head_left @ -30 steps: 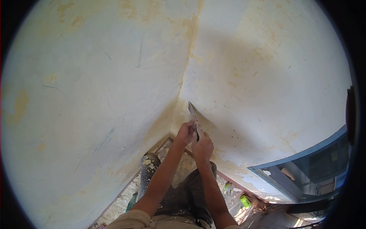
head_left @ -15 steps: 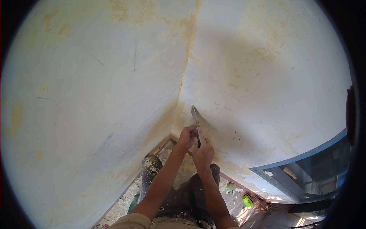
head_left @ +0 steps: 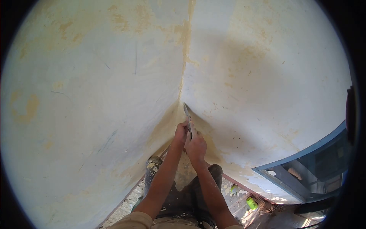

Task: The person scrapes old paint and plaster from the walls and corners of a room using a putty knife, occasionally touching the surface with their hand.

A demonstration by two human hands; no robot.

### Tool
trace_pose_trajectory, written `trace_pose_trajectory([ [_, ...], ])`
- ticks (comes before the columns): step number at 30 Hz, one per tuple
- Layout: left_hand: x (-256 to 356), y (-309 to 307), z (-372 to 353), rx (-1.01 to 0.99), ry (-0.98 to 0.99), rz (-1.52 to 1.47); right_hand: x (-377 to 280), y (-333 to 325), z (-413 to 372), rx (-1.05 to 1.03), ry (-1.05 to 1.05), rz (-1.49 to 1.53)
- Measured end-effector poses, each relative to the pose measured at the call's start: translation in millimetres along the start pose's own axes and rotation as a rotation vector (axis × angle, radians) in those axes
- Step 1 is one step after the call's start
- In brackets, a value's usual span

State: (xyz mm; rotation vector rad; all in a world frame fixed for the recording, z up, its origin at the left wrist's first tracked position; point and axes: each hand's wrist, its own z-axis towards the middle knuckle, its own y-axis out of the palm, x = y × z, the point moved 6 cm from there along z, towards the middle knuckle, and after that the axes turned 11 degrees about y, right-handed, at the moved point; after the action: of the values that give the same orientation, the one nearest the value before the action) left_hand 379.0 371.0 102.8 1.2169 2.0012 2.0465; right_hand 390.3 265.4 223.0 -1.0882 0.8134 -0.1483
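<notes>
A scraper (head_left: 187, 110) with a metal blade and a dark handle points up into the corner where two walls meet. Its blade lies against or very close to the right-hand wall (head_left: 244, 87), just right of the corner line. My right hand (head_left: 196, 147) is wrapped round the handle, which it partly hides. Beside it, my left hand (head_left: 181, 133) is closed on the tool near the base of the blade. Around the blade the wall shows bare tan patches, and the pale paint has a ragged edge along the corner.
The left wall (head_left: 87, 99) carries scratches and yellowish patches. A blue-framed window (head_left: 301, 154) is low on the right. On the littered floor are a bright green container (head_left: 251, 203) and a bundle of thin sticks (head_left: 268, 206). My paint-spattered knees are close to the corner.
Both hands and the scraper have shifted left, closer to the corner line. The blade is now nearer the seam, and the view has turned slightly.
</notes>
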Motion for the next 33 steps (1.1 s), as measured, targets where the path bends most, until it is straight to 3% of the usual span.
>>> trace_pose_trajectory([
  [4,10.8,-6.0,-7.4,-0.003,-0.081,-0.055,-4.7,13.7,-4.6,0.001,-0.059,-0.046],
  [10,-8.8,-12.8,-4.3,-0.042,-0.025,0.023,6.9,2.0,-17.4,-0.070,0.111,-0.007],
  [13,-9.6,-23.9,3.3,-0.129,-0.025,-0.071,2.0,22.2,-10.8,0.074,-0.066,0.007],
  [15,1.2,-22.3,6.9,-0.142,0.013,-0.111,8.9,30.0,-8.2,0.024,-0.060,-0.016],
  [19,-3.6,-5.3,-9.3,-0.023,-0.066,-0.088,9.0,6.5,-15.8,0.006,-0.018,0.017],
  [20,1.4,1.3,-18.9,0.008,-0.034,0.128,8.1,5.8,-13.6,0.015,-0.018,0.018],
  [23,-9.3,-27.3,12.0,-0.072,0.001,-0.061,7.5,14.5,-6.3,0.037,-0.022,-0.009],
  [24,0.6,-21.6,8.3,0.020,-0.030,-0.021,4.2,23.5,1.1,0.047,-0.029,-0.033],
  [27,-3.8,-22.7,-2.7,-0.025,-0.062,-0.073,15.8,26.9,-9.8,0.002,-0.024,-0.069],
  [33,-22.0,-30.4,-4.1,0.036,-0.021,0.102,21.3,24.4,-14.6,-0.030,0.016,-0.027],
])
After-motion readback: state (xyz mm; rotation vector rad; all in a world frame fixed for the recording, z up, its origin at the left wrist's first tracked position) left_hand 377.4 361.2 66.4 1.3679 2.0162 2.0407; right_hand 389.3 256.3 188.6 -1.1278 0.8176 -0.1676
